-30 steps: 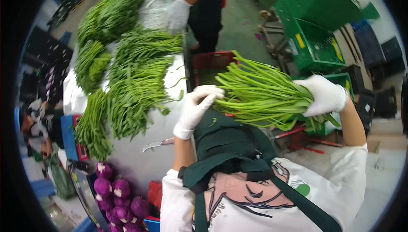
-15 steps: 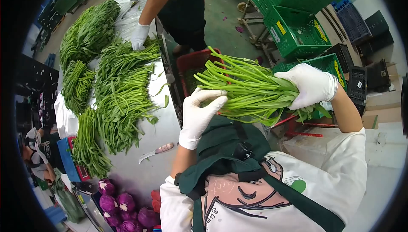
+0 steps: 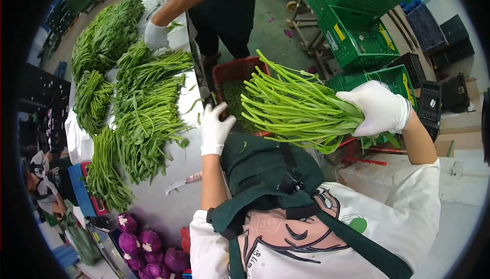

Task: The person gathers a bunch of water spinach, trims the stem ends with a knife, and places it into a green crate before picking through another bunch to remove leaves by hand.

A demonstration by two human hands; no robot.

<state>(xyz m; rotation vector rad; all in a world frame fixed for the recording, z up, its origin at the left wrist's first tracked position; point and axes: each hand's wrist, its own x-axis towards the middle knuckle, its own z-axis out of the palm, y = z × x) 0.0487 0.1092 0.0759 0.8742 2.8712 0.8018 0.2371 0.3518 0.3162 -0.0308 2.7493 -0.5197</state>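
A bunch of long-stemmed leafy greens (image 3: 301, 108) is gripped at its leafy end by my gloved right hand (image 3: 380, 108). Its pale green stems fan out to the left. My gloved left hand (image 3: 215, 128) is apart from the bunch, fingers spread and holding nothing, beside the table edge. Below it on the metal table (image 3: 153, 197) lies a knife (image 3: 185, 182) with a patterned handle. More greens (image 3: 145, 120) are laid in piles across the table. A red crate (image 3: 240, 68) with green scraps inside stands below, past my left hand.
Across the table, a co-worker's gloved hand (image 3: 156, 35) reaches to the greens. Purple cabbages (image 3: 149, 240) sit at the near end, close to a red and blue scale (image 3: 89, 189). Green plastic crates (image 3: 357, 39) are stacked on the right.
My left hand has let go of the stems and moved left, its fingers opening. The bunch stays in my right hand, shifted slightly right. The co-worker's hands have moved over the far greens.
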